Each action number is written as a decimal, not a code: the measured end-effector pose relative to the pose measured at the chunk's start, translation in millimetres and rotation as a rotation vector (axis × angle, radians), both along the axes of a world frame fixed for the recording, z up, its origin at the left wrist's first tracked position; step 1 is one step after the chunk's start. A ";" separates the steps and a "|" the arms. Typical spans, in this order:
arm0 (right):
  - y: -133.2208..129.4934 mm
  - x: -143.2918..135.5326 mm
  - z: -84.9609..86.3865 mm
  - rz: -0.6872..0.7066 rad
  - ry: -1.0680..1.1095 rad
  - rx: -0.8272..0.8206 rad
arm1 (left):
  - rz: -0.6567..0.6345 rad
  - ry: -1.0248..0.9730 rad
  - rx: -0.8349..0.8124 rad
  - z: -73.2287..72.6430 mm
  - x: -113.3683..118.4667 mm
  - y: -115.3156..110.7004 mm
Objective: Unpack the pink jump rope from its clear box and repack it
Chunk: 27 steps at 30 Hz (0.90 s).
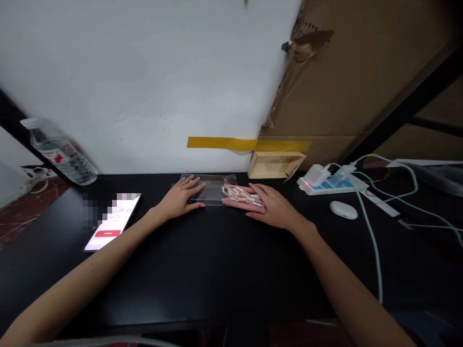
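Note:
My left hand (180, 198) lies with its fingers spread on the left part of a flat, clear plastic case or sleeve (213, 191) on the black table; which of the two it is I cannot tell. At the right end of the plastic is a small pink pack (242, 195) covered with short white stick-like pieces. My right hand (273, 205) grips this pack from the right, fingers along its far side and thumb along its near side. Part of the pack's right end is hidden by the hand.
Behind my right hand a shallow wooden box (275, 165) leans on the cardboard. A power strip (331, 184) with chargers and cables, plus a white earbud case (343, 210), sit at right. A lit phone (115, 221) and a water bottle (63, 154) are at left.

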State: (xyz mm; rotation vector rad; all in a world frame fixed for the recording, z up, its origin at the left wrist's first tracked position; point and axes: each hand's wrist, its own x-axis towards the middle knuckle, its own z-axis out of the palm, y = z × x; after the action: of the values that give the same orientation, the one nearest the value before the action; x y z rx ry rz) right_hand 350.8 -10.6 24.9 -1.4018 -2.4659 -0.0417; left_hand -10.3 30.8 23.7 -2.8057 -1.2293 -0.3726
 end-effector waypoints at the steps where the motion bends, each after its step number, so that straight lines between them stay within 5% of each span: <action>1: -0.1 -2.9 -1.4 0.019 -0.021 0.007 | 0.000 0.004 0.002 -0.3 0.5 -0.5; 9: 4.9 7.6 2.3 0.065 -0.008 0.013 | 0.042 0.061 0.009 -0.3 -3.4 0.3; 16: 5.4 28.7 10.2 -0.017 0.080 -0.172 | 0.198 -0.047 0.059 -8.0 -11.0 8.4; 22: 1.6 33.5 18.1 0.058 0.139 -0.283 | 0.179 -0.216 0.088 -12.3 -11.0 10.7; 27: -7.5 5.0 12.8 0.171 0.196 -0.244 | 0.044 -0.209 0.014 -15.1 -7.2 12.6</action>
State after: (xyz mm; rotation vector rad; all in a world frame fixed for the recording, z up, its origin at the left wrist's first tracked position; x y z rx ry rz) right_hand 355.7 -18.1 37.8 -1.2112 -2.4769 0.4263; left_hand -17.5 43.4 8.6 -2.7798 -1.3174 -0.6834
